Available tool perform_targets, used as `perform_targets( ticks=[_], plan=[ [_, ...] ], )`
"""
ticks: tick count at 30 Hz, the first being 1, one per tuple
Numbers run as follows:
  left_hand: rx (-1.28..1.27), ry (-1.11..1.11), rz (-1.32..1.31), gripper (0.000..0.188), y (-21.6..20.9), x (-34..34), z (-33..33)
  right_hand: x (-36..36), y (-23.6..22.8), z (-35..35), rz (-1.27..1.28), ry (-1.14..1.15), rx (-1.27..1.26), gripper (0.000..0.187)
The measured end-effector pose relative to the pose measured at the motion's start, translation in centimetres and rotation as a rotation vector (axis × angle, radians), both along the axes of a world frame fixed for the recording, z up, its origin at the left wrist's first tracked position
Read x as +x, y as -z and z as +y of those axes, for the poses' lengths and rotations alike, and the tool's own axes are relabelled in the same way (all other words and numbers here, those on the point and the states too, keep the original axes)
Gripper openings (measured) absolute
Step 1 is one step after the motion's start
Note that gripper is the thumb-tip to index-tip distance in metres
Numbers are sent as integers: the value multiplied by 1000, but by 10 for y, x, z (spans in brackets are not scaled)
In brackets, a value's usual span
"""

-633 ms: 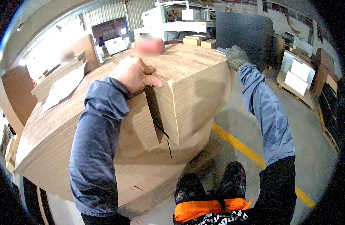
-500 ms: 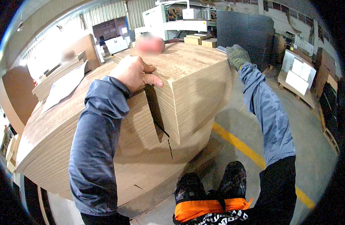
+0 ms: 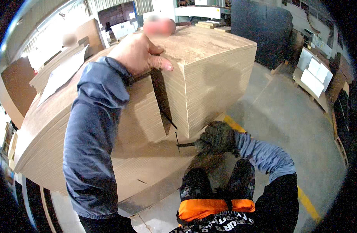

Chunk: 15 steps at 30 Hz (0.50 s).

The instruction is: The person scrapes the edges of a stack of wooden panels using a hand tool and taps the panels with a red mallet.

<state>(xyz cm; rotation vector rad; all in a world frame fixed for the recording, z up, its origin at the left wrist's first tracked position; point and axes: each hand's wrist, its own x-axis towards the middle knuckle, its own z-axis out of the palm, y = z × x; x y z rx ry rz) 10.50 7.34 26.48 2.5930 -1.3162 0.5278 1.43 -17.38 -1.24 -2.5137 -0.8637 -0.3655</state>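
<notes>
A tall stack of thin wood boards [image 3: 219, 83] stands before me, its near block set apart from the boards on the left by a dark slot [image 3: 160, 95]. My left hand [image 3: 135, 54], bare, grips the top edge above that slot, fingers curled and thumb along the block's corner. My right hand [image 3: 217, 138], in a dark knit glove, is closed around a thin black marker-like tool [image 3: 186, 145]. The tool's tip is at a black line [image 3: 177, 138] on the stack's side, below the slot. Which kind of tool it is stays unclear.
A white paper sheet [image 3: 64, 83] lies on the boards at left. Another person in red [image 3: 160, 27] is behind the stack. Large dark panels [image 3: 260, 33] and a pallet of white pieces [image 3: 312, 73] stand at right. A yellow floor line [image 3: 308, 204] runs past my feet.
My right hand has come down and inward from the far right corner of the stack's top to the black line on its side. My left hand keeps its place on the stack.
</notes>
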Motion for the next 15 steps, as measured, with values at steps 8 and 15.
perform_targets(
  ticks=[8,15],
  plan=[
    [-18,-18,22,62,1,2,3,14,-40,20,-478,-215,-480,18],
    [-80,-5,-56,53,7,5,8,21,-88,12,-799,-418,-652,20]
  ],
)
